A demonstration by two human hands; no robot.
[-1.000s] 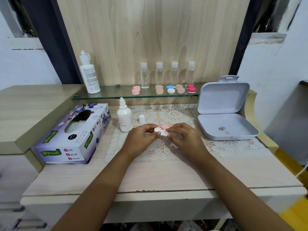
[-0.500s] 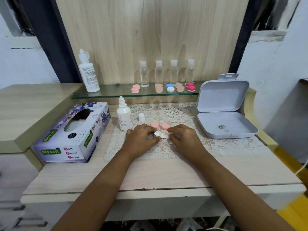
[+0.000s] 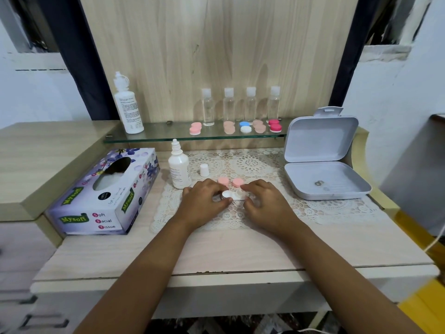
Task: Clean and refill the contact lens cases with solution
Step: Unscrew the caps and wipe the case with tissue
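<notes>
On the lace doily, mid-table, my left hand and right hand each pinch one end of the white lens case. A second ago it was slightly raised; it now rests on the cloth. Two pink caps lie off, just beyond it. Judgement: the wells are exposed and ready for cleaning. The solution bottle stands near left.

One view only: head-worn, wide-angle. The desk is seen from above its near edge, faced forward and tilted down. The left hand and right hand are framed close, just below centre, where the white lens case is held; forearms are cut by the bottom edge. The glass shelf and wooden back panel are taken in further off, up top. Straight lines are bent near the frame edges.
</notes>
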